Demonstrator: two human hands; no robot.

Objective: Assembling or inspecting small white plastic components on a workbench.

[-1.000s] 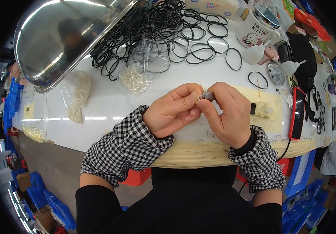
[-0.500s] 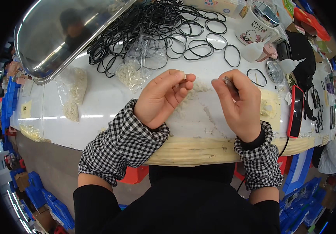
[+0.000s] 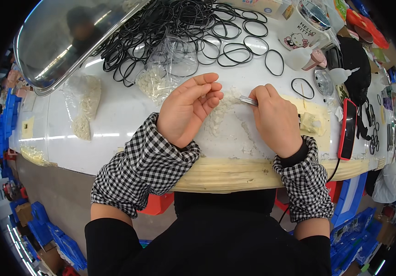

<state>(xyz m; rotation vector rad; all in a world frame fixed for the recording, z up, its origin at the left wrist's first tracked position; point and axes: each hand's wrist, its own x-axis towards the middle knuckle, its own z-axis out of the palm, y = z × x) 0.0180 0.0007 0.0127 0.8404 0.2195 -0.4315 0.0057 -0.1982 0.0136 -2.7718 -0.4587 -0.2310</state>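
Observation:
My left hand is raised over the table with the palm turned inward. Its thumb and fingers are bent together in a loose pinch, and whatever lies between them is hidden. Across from it, my right hand is closed on a slim silver metal tool. The tool's flat end points left toward my left hand; the rest is inside my fist. Between and below the hands lie off-white crumbs and small scraps on the white tabletop.
A heap of black rubber rings fills the back, beside a large shiny metal tray. Clear bags of off-white pieces lie at left. A white mug stands back right; a red-edged phone with a cable lies at right.
My right hand has turned palm-down and lowered, so the metal tool's end now shows. The small pale piece seen at my left fingertips is out of sight, and those fingers have curled in.

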